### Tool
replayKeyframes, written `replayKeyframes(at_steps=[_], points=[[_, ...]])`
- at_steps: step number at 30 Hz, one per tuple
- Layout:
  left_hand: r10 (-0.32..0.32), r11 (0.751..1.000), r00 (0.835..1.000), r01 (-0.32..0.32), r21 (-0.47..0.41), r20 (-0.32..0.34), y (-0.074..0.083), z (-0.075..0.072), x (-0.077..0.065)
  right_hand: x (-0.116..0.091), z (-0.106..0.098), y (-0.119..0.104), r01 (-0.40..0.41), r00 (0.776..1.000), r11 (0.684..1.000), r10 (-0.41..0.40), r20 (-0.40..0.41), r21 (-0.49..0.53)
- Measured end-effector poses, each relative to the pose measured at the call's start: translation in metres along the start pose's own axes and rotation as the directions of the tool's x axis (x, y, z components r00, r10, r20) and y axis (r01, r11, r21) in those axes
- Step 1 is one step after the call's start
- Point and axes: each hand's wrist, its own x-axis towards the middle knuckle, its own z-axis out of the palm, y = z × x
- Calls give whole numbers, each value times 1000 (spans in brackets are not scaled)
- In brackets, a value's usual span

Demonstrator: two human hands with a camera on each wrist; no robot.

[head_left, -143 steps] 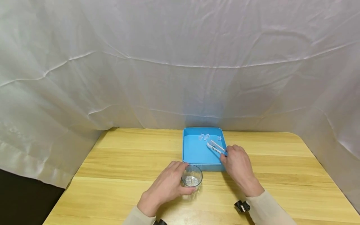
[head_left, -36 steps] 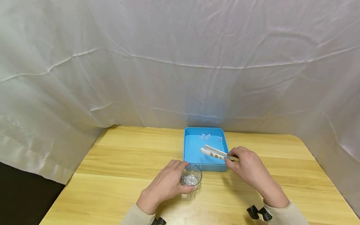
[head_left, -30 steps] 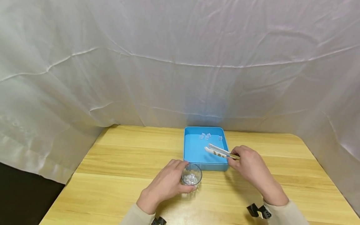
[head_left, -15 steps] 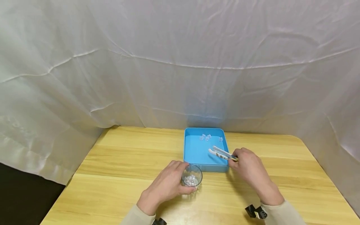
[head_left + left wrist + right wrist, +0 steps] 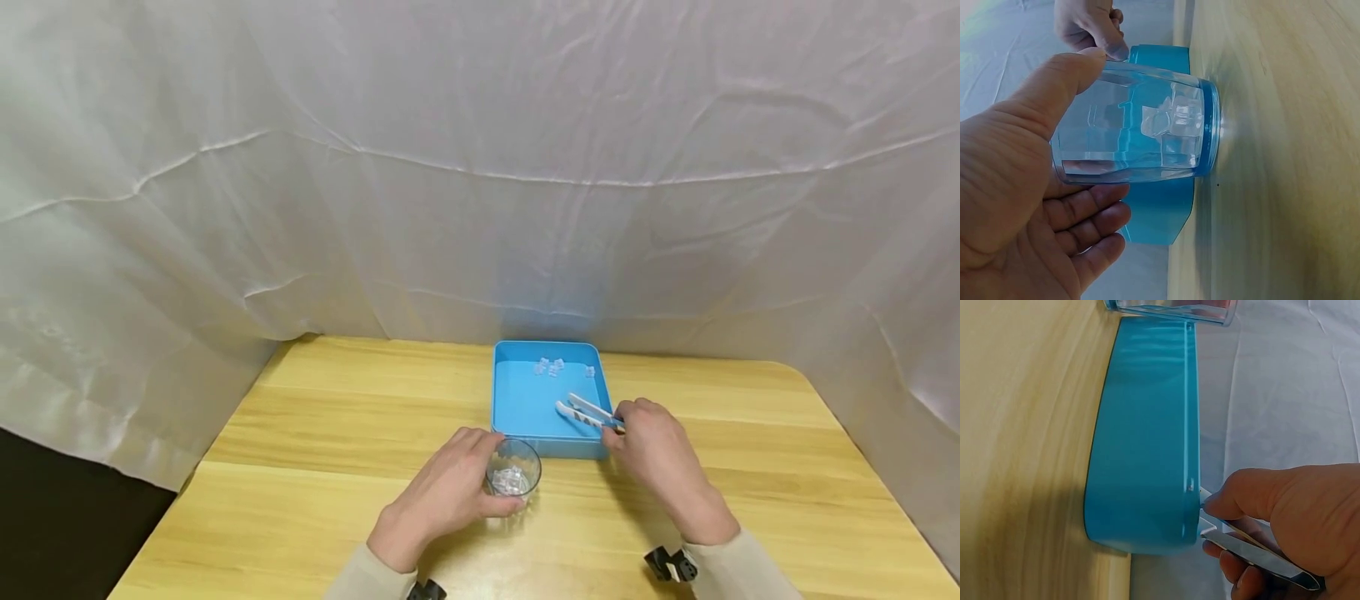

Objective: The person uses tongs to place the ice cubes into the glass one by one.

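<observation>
My left hand (image 5: 442, 487) holds a clear drinking glass (image 5: 1141, 156) near its rim, thumb on one side and fingers on the other. Clear ice-like cubes (image 5: 1175, 122) are heaped at the bottom of the glass, which stands upright on the table. In my right hand (image 5: 656, 446) is a pair of tongs (image 5: 588, 411), pinched between thumb and fingers. Their white tips are parted and reach over the near right part of a shallow blue tray (image 5: 513, 404); I cannot tell whether anything lies between them. Several clear cubes (image 5: 551, 367) lie farther back in the tray.
The glass stands right at the tray's near left corner. Beneath everything is a light wooden table (image 5: 322, 417), and a pale grey curtain (image 5: 420, 208) hangs behind and along its sides. A camera mount (image 5: 670, 567) sits at my right wrist.
Earlier the tongs were farther back, near the cubes, then came forward and left. Over the last second their tips have shifted right and lower. My left hand and the glass have stayed put.
</observation>
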Motion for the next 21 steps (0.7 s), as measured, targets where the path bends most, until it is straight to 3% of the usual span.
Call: replayKeyframes(at_steps=[21], points=[[6,1000,1000,-6,-1,3,1,0,2,1,5,1,-58,998,998,58,25,26]])
